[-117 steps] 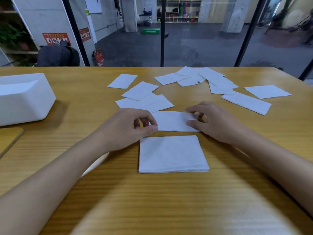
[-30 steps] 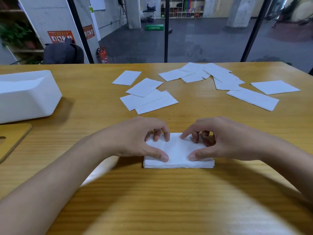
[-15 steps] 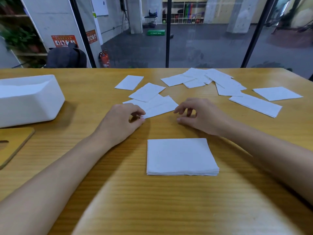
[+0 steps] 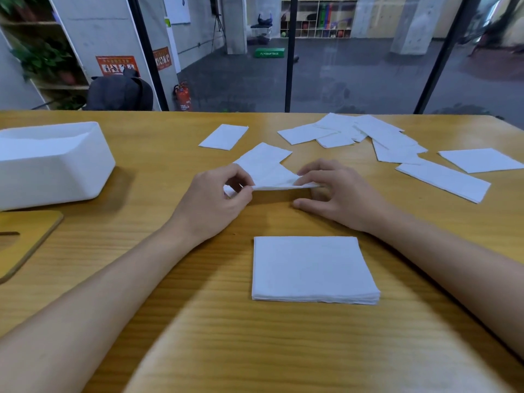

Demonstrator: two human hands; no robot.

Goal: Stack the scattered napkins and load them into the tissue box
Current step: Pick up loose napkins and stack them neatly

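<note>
Head view: box [image 4: 56, 165] sits open, far left of the grip, ready for loading. Stack [image 4: 312, 268] lies squared just nearer than the grip, as drop target. Napkin [image 4: 272, 177] is lifted flat: left hand [image 4: 212, 199] pinches one edge, right hand [image 4: 340, 194] curls over the other.

place: office/studio unit
12 o'clock: glass partition [image 4: 354, 80], concrete pillar [image 4: 234, 24]
11 o'clock: fire extinguisher [image 4: 183, 97], safety poster [image 4: 114, 65]
1 o'clock: cubby shelving [image 4: 320, 21]
6 o'clock: wooden table [image 4: 226, 336]
</note>
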